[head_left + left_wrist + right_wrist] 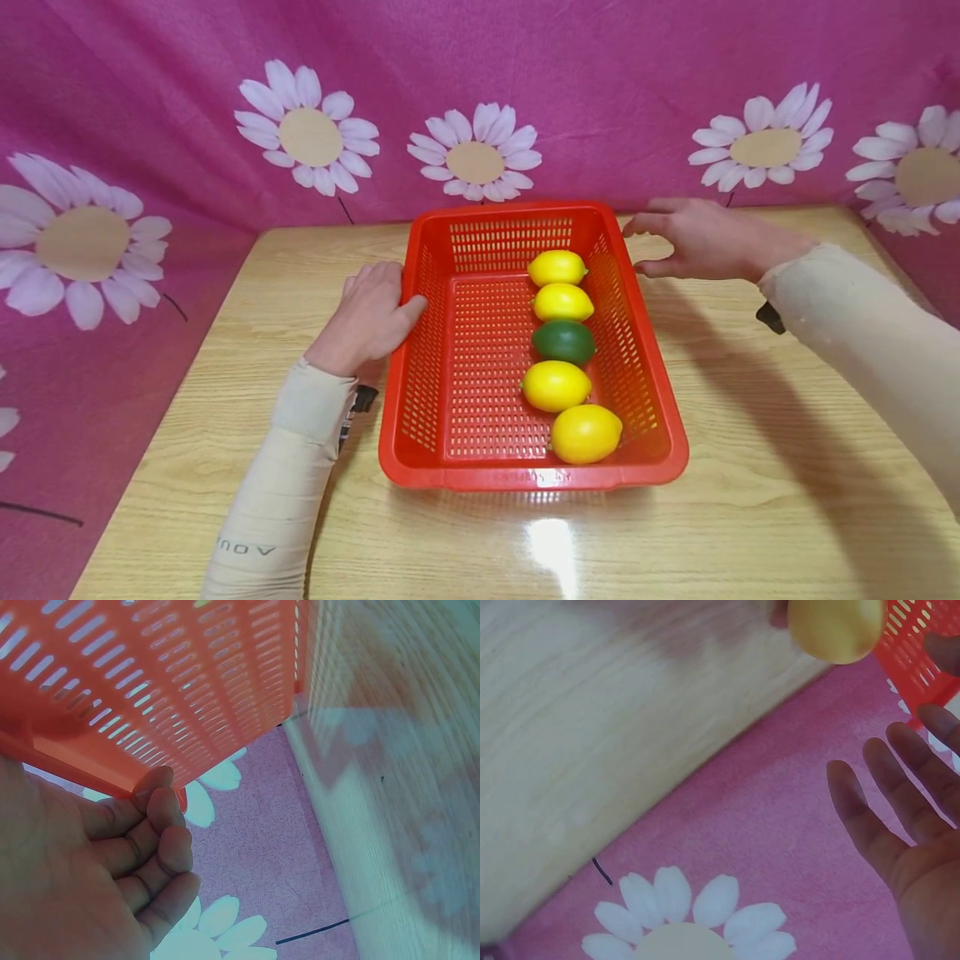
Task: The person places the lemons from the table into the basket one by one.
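From the head view, a red basket (465, 392) sits in the middle of a wooden table (750, 500). Inside it, along its right side, five fruits lie in a row: a yellow lemon at the far end (557, 267), a second lemon (562, 302), a green lime (564, 342), a third lemon (556, 386) and a fourth lemon at the near end (586, 433). The left hand (367, 321) rests on the table against the basket's left wall, with its thumb touching the wall and its fingers bent over the rim. The right hand (701, 240) is near the basket's far right corner, with its fingers spread and holding nothing; I cannot tell if it touches the rim. A pink cloth with white daisies (472, 158) hangs behind the table. From the left wrist view, the left hand (97, 870) has its fingers (161, 806) curled up against the basket's rim (82, 776). From the right wrist view, the right hand (915, 825) is wide and flat, holding nothing. A lemon (838, 626) and a bit of the basket (919, 652) show at the top, over the pink cloth (742, 825).
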`<state>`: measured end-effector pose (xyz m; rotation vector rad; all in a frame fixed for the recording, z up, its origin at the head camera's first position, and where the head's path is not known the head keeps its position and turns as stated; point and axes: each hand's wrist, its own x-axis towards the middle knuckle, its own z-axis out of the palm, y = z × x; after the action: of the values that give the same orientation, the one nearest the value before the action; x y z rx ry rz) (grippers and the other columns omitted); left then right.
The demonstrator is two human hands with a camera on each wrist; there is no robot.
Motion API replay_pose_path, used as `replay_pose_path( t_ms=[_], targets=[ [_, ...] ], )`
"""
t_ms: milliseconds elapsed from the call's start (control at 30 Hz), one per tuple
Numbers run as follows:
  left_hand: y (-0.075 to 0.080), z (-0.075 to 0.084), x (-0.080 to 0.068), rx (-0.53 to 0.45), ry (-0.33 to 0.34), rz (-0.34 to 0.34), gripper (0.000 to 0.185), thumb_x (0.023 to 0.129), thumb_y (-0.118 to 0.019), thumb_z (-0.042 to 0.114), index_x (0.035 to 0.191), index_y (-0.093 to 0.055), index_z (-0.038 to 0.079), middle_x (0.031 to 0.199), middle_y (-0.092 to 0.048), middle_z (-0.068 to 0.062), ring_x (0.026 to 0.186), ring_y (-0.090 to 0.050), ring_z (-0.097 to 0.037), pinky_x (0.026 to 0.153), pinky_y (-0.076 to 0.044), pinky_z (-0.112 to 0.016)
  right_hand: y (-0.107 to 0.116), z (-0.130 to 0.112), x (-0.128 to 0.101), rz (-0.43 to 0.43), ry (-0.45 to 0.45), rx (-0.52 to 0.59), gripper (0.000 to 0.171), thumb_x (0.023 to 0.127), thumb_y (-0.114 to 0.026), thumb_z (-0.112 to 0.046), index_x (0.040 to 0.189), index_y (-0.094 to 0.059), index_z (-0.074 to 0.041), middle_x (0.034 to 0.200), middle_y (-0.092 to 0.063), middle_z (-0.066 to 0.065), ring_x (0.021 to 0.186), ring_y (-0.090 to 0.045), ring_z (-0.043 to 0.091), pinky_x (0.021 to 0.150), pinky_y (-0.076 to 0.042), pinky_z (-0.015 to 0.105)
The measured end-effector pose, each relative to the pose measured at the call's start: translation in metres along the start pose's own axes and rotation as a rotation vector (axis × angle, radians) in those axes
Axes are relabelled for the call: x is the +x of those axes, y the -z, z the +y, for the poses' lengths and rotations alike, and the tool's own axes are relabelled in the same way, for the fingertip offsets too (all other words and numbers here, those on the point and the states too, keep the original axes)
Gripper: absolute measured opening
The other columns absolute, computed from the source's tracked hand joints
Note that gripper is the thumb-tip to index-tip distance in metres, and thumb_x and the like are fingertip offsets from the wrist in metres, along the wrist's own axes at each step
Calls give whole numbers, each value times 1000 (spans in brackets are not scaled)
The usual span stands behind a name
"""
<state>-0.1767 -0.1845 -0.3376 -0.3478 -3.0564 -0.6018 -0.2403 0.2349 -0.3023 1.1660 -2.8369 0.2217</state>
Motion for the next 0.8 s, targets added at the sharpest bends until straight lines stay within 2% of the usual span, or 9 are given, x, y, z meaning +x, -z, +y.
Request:
replay_pose_path(
  t_ms=[267,367,600,800],
  targets=[
    [1,0,0,-20,2,-1,31,98,-46,33,107,-56,5,99,-57,-11,100,-47,-30,87,-32,-41,-13,3,-2,-34,-87,112,50,86,-82,-30,128,-67,-8,124,-69,15,108,-69,34,92,-57,53],
    [1,0,0,-23,5,-1,31,97,-46,32,108,-56,5,99,-57,-11,100,-47,-29,86,-32,-40,-19,6,-2,-17,-84,119,49,85,-83,-30,126,-68,-7,121,-71,15,105,-69,32,92,-58,52],
    [0,-1,0,-23,3,-2,32,98,-46,33,109,-56,4,99,-57,-11,100,-47,-30,86,-33,-41,-33,9,1,48,-11,107,42,82,-85,-29,116,-71,-8,106,-70,12,95,-69,29,86,-57,49],
    [1,0,0,-30,-1,0,31,98,-46,33,107,-56,5,97,-57,-10,99,-48,-29,86,-33,-40,-41,10,4,27,-33,128,43,83,-85,-26,118,-70,-8,106,-69,11,95,-69,30,85,-58,48]
  ],
)
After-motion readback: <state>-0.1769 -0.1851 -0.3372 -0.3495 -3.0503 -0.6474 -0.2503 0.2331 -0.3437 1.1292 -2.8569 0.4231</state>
